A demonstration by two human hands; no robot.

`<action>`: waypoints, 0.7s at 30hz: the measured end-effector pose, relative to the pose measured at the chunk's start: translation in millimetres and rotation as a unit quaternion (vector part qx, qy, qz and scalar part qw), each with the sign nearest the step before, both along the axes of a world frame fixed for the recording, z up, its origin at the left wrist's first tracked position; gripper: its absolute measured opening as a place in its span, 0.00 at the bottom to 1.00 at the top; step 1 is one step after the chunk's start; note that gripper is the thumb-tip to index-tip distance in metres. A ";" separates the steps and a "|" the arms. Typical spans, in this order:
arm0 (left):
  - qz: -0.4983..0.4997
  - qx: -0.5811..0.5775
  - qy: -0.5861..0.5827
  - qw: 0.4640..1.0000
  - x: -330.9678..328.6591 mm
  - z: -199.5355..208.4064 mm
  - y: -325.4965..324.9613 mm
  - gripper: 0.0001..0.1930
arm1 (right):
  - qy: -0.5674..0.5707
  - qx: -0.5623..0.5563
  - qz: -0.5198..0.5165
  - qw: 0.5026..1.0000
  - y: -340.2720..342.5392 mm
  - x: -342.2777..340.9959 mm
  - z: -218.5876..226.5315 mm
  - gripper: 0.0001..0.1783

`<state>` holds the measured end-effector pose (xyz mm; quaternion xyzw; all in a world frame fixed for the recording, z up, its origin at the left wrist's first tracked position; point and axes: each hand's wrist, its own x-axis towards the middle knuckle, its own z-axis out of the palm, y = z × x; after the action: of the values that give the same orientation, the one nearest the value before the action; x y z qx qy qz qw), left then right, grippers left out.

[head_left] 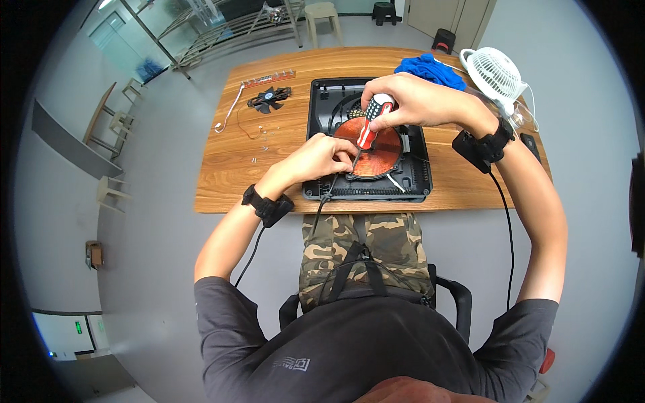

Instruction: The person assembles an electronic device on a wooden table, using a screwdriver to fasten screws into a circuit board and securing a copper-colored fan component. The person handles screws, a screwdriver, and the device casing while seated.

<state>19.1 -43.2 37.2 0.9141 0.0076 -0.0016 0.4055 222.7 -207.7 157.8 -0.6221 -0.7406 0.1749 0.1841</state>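
Observation:
My right hand [406,101] is wrapped round the red, white and black handle of a screwdriver [367,136]. The screwdriver leans, its shaft pointing down at the near-left rim of a round copper coil [388,149]. Beside that tip my left hand [321,158] has its fingers pinched together; what they hold, if anything, is hidden. The coil sits in an open black plastic housing [420,176] that looks like the base of an induction cooker. A short white lead [396,183] sticks out at the coil's near edge, and a dark cord leaves the housing's near side.
Left of the housing lie a black cooling fan [270,99] with thin wires, a narrow strip board [269,78] with a white cable, and several small screws or parts [265,148]. A blue cloth [430,70] and a white desk fan [494,72] occupy the far right.

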 end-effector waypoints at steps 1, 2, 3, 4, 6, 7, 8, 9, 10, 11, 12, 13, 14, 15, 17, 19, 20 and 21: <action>0.002 0.001 -0.001 1.000 -0.6 0.1 0.2 0.17 | -0.007 0.002 0.000 1.000 0.5 -2.0 1.6 0.25; 0.003 0.002 -0.003 1.000 -1.2 0.0 0.5 0.17 | -0.015 0.004 0.000 1.000 1.2 -3.6 3.1 0.25; 0.005 0.004 -0.004 1.000 -1.7 0.0 0.2 0.17 | -0.012 0.000 -0.001 1.000 1.4 -4.6 4.2 0.25; 0.003 0.003 -0.007 1.000 -2.2 -0.1 0.0 0.17 | -0.009 -0.004 -0.002 1.000 1.6 -5.4 5.3 0.25; -0.001 0.001 -0.014 1.000 -3.3 -0.8 -0.6 0.17 | -0.010 -0.005 0.001 1.000 2.1 -5.7 5.3 0.25; 0.000 -0.005 -0.015 1.000 -3.5 -1.7 -0.7 0.17 | -0.013 -0.002 0.005 1.000 3.1 -4.8 4.9 0.25; 0.000 -0.010 -0.015 1.000 -3.3 -2.8 -0.7 0.17 | -0.016 0.000 0.009 1.000 3.5 -4.6 4.6 0.25; 0.001 -0.016 -0.016 1.000 -3.1 -3.1 -0.7 0.16 | -0.015 -0.002 0.009 1.000 3.8 -5.5 4.8 0.25; 0.000 -0.007 -0.013 1.000 -3.2 -2.2 -1.9 0.16 | -0.014 -0.005 0.009 1.000 4.1 -7.0 5.2 0.25; 0.000 0.001 -0.009 1.000 -3.4 0.0 -4.0 0.15 | -0.013 -0.008 0.009 1.000 4.6 -8.1 5.5 0.25; -0.002 0.010 -0.006 1.000 -3.5 1.3 -5.1 0.15 | -0.015 0.005 0.020 1.000 5.6 -8.5 4.6 0.25; -0.002 0.013 -0.004 1.000 -3.5 1.4 -5.0 0.14 | -0.017 0.018 0.030 0.999 7.0 -8.6 2.5 0.25; -0.002 0.017 -0.002 1.000 -3.3 1.4 -4.9 0.14 | -0.020 0.031 0.040 0.999 8.0 -8.9 1.6 0.25; -0.002 0.020 0.000 1.000 -3.7 1.0 -4.5 0.13 | -0.023 0.031 0.045 0.998 9.2 -9.9 1.3 0.24; -0.013 0.029 -0.011 0.999 -3.8 0.5 -3.3 0.13 | -0.030 0.032 0.054 0.998 11.9 -12.7 1.0 0.23; -0.028 0.041 -0.022 0.999 -4.5 0.2 -0.3 0.13 | -0.032 0.022 0.051 0.998 16.2 -17.5 1.7 0.23; -0.039 0.048 -0.027 0.998 -5.0 -0.9 2.3 0.12 | -0.033 0.018 0.049 0.998 18.0 -19.9 2.0 0.23; -0.050 0.054 -0.033 0.997 -5.0 -0.7 3.8 0.12 | -0.033 0.016 0.041 0.998 19.0 -21.5 1.2 0.24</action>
<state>14.1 -39.4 36.6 0.9335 -0.0518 0.0086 0.3547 201.2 -188.7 159.1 -0.5936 -0.7738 0.1500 0.1620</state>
